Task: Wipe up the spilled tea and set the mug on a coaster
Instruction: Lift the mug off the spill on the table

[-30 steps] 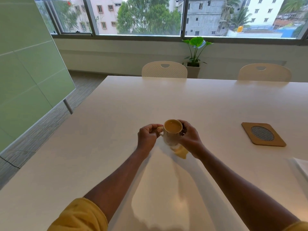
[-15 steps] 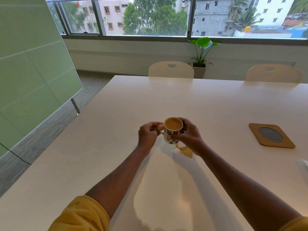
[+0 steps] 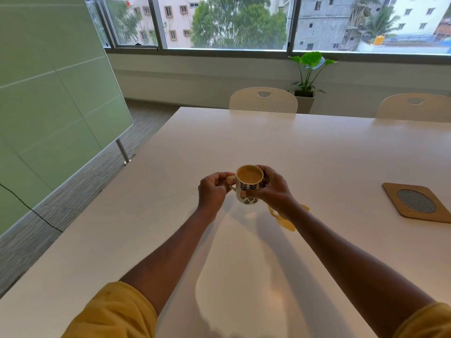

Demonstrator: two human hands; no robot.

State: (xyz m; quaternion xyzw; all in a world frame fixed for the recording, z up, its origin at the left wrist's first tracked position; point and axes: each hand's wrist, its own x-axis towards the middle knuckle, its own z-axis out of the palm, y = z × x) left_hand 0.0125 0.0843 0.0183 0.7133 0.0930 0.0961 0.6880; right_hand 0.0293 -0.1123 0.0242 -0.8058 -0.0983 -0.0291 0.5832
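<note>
A small white mug with dark leaf prints, full of milky tea, hangs just above the white table. My left hand pinches its handle and my right hand wraps the far side. A yellowish tea puddle lies on the table below and right of the mug, partly hidden by my right wrist. A square wooden coaster with a round mesh centre sits far to the right.
Two white chairs stand at the table's far edge, with a potted plant behind by the window. A green glass partition stands left, beyond the table's left edge.
The mug has risen off the table in both hands, showing more of the puddle beneath. The camera has turned slightly left.
</note>
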